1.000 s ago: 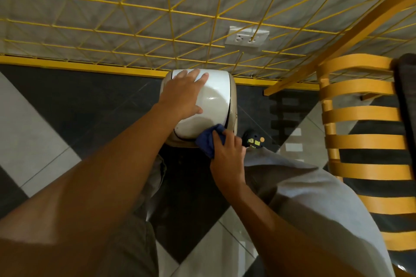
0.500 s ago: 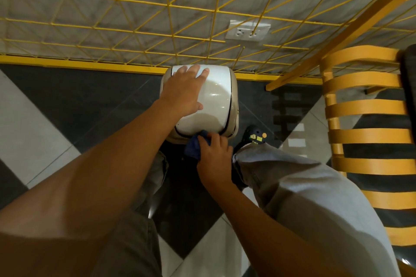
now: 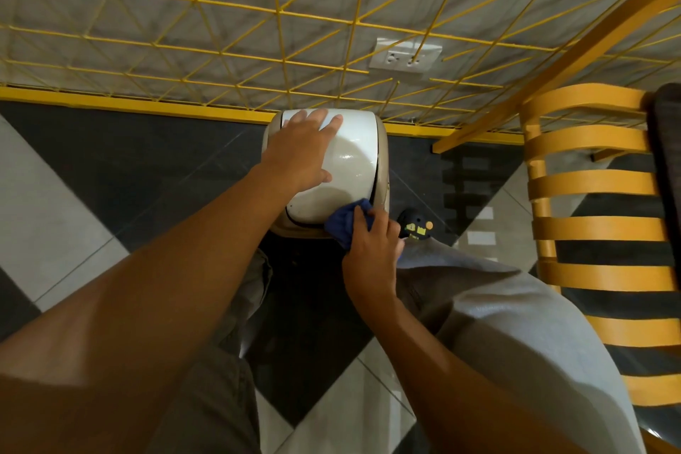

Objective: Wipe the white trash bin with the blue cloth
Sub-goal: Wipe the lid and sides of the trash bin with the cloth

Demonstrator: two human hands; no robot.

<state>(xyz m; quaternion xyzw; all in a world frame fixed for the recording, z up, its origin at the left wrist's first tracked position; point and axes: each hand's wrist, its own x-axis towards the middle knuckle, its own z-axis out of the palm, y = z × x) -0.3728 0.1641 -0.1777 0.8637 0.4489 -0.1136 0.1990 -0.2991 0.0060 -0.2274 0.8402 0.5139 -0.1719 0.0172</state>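
The white trash bin [image 3: 353,166] stands on the floor against the wall, seen from above with its glossy domed lid. My left hand [image 3: 302,155] lies flat on the lid's left half, fingers straight and reaching its far edge. My right hand [image 3: 372,251] grips the bunched blue cloth [image 3: 346,223] and holds it against the near right corner of the lid. Most of the cloth is hidden under my fingers.
A yellow slatted chair [image 3: 597,225] stands close on the right. A yellow wire grid [image 3: 280,29] covers the wall behind the bin, with a white socket [image 3: 405,55]. A small dark object with yellow stickers [image 3: 414,227] lies by my right knee. Black and white floor tiles surround the bin.
My right hand with the cloth dropped to the bin's near front edge, then came back up and right onto the lid's near right corner. My left hand stayed flat on the lid.
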